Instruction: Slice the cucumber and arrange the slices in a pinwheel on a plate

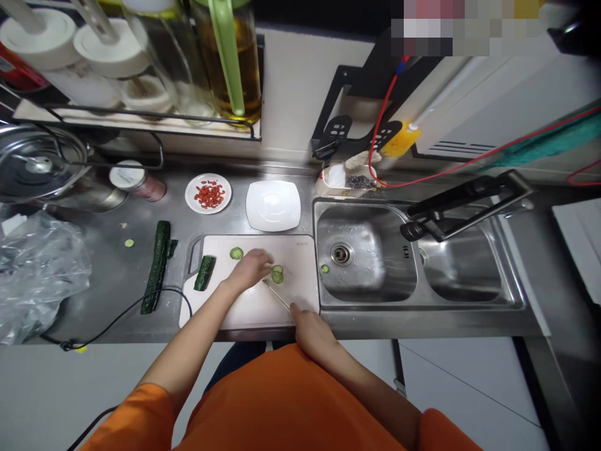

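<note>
Ideally, the left hand (251,269), hold unclear, curls clear of the slim silvery knife (278,295) clamped in the right hand (315,332) at four o'clock.

One view is given, taken from a camera worn on the head. The scene is looked at from above, forward and steeply down: the orange shirt (282,404) is caught at the bottom edge, the surface (110,257) is stretched across the middle, and the wall (291,94) is brought in at the top. The cutting board (300,291) is framed whole, near the centre, with the sink (375,266) included to its right. The shelf (42,114) is cut off at the left edge.
</note>
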The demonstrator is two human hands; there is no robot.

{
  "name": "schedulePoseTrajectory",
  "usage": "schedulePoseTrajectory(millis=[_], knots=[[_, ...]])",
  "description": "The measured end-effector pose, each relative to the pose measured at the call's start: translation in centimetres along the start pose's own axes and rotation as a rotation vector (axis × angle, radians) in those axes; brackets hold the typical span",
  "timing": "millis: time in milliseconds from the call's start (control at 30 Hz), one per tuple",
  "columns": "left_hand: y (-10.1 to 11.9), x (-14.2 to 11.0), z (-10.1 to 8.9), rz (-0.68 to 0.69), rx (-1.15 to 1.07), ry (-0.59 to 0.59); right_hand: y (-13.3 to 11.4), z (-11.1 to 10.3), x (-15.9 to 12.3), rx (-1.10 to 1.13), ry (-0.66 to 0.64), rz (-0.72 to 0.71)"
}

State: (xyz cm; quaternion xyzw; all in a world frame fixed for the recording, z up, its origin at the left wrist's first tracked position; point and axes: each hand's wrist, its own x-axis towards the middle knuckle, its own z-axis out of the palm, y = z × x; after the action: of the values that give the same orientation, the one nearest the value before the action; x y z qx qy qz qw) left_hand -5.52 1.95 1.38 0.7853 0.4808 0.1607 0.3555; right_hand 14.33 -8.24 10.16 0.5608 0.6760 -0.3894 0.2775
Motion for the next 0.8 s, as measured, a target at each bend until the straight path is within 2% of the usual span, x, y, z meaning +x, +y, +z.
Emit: schedulePoseTrajectory(millis=[100, 233, 400, 533, 667, 800], knots=[[0.6, 1.2, 0.9, 0.036, 0.005, -0.155, 0.0, 0.0, 0.0, -0.004, 0.002, -0.002], [0.8, 1.8, 1.1, 0.002, 0.055, -0.231, 0.0, 0.1, 0.0, 0.001, 0.006, -0.012], [1.4, 1.7, 1.0, -0.026, 0.006, -0.212, 0.0, 0.1, 0.0, 0.005, 0.013, -0.006], [1.3, 0.7, 0.3, -0.146, -0.144, -0.156, 0.1, 0.0, 0.0, 0.014, 0.004, -0.01], [-0.3, -1.4, -1.5, -0.215, -0.193, -0.05, 0.2, -0.2, 0.0, 0.028, -0.014, -0.005], [-1.9, -2.7, -3.0, -0.145, -0.092, -0.098, 0.2, -0.3, 0.1, 0.018, -0.018, -0.01]])
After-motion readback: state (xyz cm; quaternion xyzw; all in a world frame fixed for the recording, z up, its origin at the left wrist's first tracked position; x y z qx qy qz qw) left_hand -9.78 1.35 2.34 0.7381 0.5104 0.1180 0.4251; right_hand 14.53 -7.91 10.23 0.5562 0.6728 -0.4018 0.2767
